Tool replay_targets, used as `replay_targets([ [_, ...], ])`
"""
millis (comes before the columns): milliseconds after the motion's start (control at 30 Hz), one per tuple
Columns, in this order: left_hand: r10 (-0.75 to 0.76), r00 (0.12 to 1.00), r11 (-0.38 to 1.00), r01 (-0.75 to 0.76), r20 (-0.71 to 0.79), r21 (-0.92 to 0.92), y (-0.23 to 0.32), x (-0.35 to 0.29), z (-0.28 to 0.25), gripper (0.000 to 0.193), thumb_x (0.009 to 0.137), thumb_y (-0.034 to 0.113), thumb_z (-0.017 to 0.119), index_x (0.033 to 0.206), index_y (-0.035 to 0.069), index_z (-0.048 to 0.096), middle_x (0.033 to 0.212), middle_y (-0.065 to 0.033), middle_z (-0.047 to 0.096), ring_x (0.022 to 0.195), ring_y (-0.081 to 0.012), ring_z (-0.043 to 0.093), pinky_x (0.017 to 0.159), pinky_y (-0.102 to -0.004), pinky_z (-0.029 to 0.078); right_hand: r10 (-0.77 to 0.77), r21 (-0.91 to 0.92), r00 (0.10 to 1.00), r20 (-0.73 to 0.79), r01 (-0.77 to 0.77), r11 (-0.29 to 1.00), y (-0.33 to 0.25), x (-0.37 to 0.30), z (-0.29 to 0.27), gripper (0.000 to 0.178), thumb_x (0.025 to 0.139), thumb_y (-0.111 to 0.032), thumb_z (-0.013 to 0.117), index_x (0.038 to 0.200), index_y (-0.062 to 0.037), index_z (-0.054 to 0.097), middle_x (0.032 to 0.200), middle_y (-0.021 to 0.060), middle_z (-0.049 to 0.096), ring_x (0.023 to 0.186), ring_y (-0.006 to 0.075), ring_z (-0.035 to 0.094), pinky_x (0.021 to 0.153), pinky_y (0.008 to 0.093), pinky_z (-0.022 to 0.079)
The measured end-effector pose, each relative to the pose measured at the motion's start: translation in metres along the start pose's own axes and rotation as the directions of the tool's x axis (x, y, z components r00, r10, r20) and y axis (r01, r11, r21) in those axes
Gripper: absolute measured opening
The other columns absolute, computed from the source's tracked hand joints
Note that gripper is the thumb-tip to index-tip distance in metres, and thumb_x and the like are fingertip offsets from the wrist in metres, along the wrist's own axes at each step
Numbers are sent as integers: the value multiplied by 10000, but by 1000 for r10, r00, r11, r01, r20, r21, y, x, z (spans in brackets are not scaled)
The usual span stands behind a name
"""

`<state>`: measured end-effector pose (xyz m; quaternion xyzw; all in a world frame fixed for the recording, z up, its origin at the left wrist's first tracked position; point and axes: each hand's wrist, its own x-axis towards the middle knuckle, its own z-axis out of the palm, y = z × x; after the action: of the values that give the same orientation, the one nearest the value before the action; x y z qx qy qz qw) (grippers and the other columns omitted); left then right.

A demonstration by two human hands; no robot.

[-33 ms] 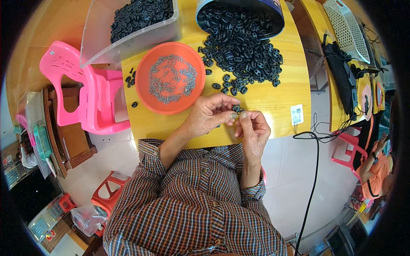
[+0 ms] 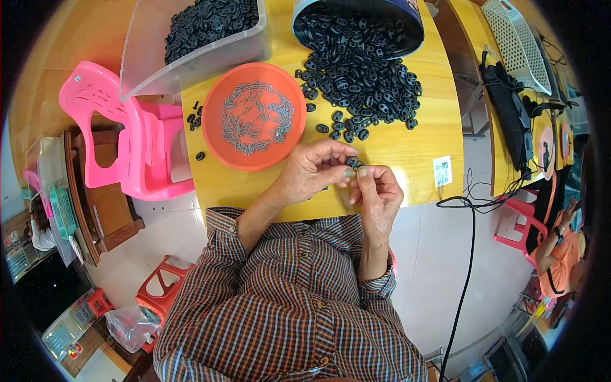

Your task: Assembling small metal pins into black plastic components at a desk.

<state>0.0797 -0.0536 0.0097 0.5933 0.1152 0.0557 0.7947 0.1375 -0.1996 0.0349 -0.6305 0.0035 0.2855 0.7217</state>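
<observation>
A: Black part (image 2: 352, 162) location?
B: Near-right of the orange dish (image 2: 212, 118), pinched at the tips of left hand (image 2: 313, 169) and right hand (image 2: 379, 191).
A: Finger state?
B: Gripping black part with left thumb and forefinger. Looks the same on the right; can't see exact contact behind thumbs.
A: Reason for two-handed hold?
B: Probably steadying, given a piece that small.
A: Grey pins (image 2: 280, 121)?
B: Inside the dish, likely corralled by its rim against rolling off.
A: Tub (image 2: 410, 32) on its side?
B: Far-right of the dish, mouth toward loose pile (image 2: 369, 89). Probably tipped for easy reach.
</observation>
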Motion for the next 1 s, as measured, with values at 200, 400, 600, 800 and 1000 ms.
replay_targets([
  [200,6,1000,1000,-6,-6,3,1,0,1,273,832,3,647,1102,4,604,850,15,578,716,-19,557,591,-166,465,9,-7,1000,-23,-9,1000,-1,0,5,134,903,-126,580,838,-11,557,667,39,584,472,51,453,437,181,351],
  [400,28,1000,996,-28,3,80,2,-1,-2,269,832,5,650,1097,-2,606,852,1,585,731,-38,584,617,-172,487,19,38,1000,7,-19,999,-1,1,3,131,902,-113,579,836,-3,555,674,45,589,470,52,452,433,178,356],
  [600,23,998,1000,-23,56,5,6,-3,-6,276,823,-25,647,1094,-29,597,855,-38,596,735,-85,623,636,-211,527,53,206,987,149,-84,975,7,6,-6,114,893,-90,589,853,15,568,744,92,651,493,60,503,452,177,401],
  [800,-11,997,1000,12,71,-12,14,-5,-8,242,829,-18,640,1070,-14,609,798,-23,571,687,-80,607,611,-211,516,59,249,970,234,-118,961,12,10,-12,78,879,-64,607,866,10,585,743,83,655,496,66,528,434,165,395],
  [1000,-6,997,1000,7,83,-3,12,-7,-10,216,834,-16,635,1049,-19,616,796,-26,591,662,-87,618,581,-222,520,110,277,950,292,-194,941,18,12,-15,72,855,-43,632,861,19,596,705,75,643,490,77,557,394,163,395],
])
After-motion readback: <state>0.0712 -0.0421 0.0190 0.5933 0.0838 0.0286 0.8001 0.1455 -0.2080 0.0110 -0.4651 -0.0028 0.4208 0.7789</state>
